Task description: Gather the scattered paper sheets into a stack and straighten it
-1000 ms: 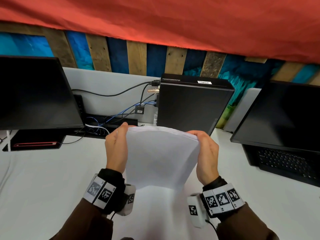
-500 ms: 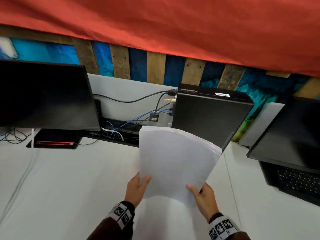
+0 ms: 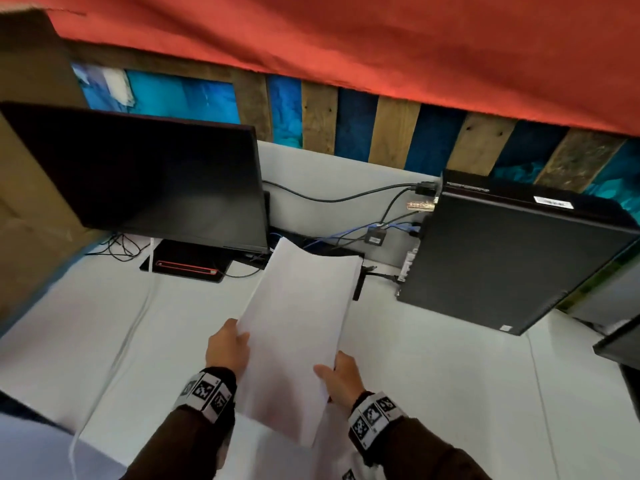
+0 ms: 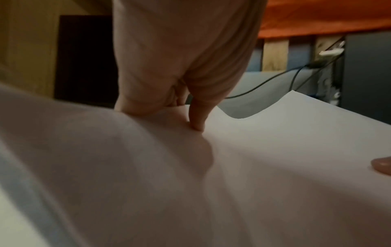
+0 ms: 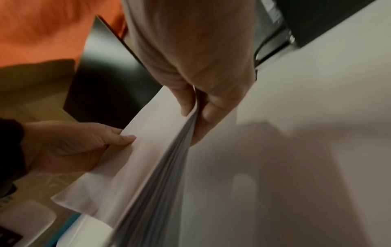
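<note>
The white tabletop (image 3: 104,341) spreads beneath both hands. Beyond the left hand's grip and off to its left stands a dark monitor (image 3: 145,178); beyond the right hand's grip and to its right stands a black computer case (image 3: 512,258), with cables (image 3: 346,199) running between the two, straight ahead of the grips. The paper stack (image 3: 298,327) is held tilted above the tabletop between the hands, its far edge reaching toward the cables, apart from the monitor and the case. The left hand (image 3: 227,344) pinches the stack's left edge, thumb on top. The right hand (image 3: 341,375) pinches the right edge, thumb on top and fingers (image 5: 213,113) curled beneath, where the sheet edges fan slightly.
</note>
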